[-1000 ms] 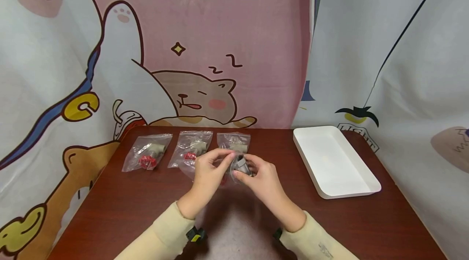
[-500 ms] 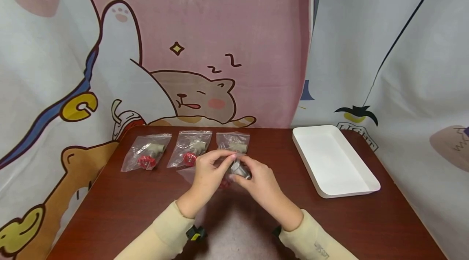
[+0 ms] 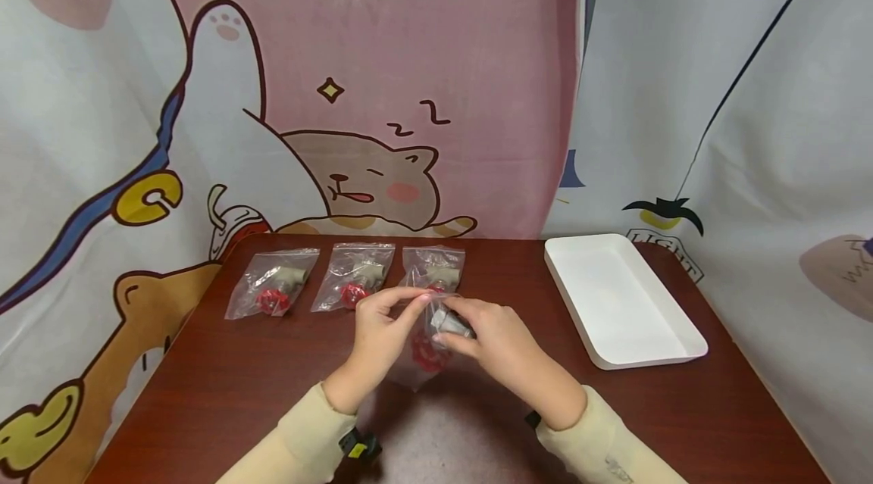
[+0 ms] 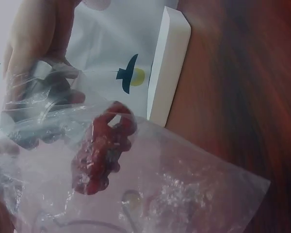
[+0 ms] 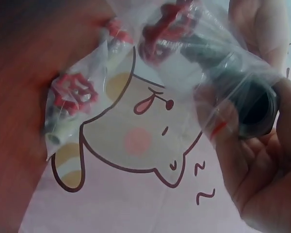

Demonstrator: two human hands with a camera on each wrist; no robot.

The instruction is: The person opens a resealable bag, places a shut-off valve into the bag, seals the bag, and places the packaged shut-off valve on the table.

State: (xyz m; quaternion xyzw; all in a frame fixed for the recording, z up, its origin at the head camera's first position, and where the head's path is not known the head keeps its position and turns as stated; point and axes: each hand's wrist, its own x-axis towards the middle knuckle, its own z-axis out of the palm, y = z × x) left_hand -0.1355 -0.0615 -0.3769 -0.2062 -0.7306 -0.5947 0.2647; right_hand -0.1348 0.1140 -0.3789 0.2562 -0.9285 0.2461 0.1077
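Observation:
Both hands meet above the table around a valve with a grey body (image 3: 452,323) and a red handwheel (image 3: 430,355). A clear plastic bag (image 4: 199,194) surrounds the handwheel; the body's round end (image 5: 256,104) faces the right wrist camera. My right hand (image 3: 508,340) grips the grey body between thumb and fingers. With thumb and index finger, my left hand (image 3: 378,336) pinches the bag's upper edge beside the body. Whether the body's end sticks out of the bag cannot be told.
Three more bagged valves with red handwheels lie in a row behind the hands: a left one (image 3: 274,291), a middle one (image 3: 358,283) and a right one (image 3: 436,268), partly hidden. A white tray (image 3: 600,357) stands at the right of the brown table (image 3: 225,401).
The bagged valve has turned, and its red handwheel now shows below the hands. My left hand has shifted slightly left; my right hand has moved a little right after dipping left.

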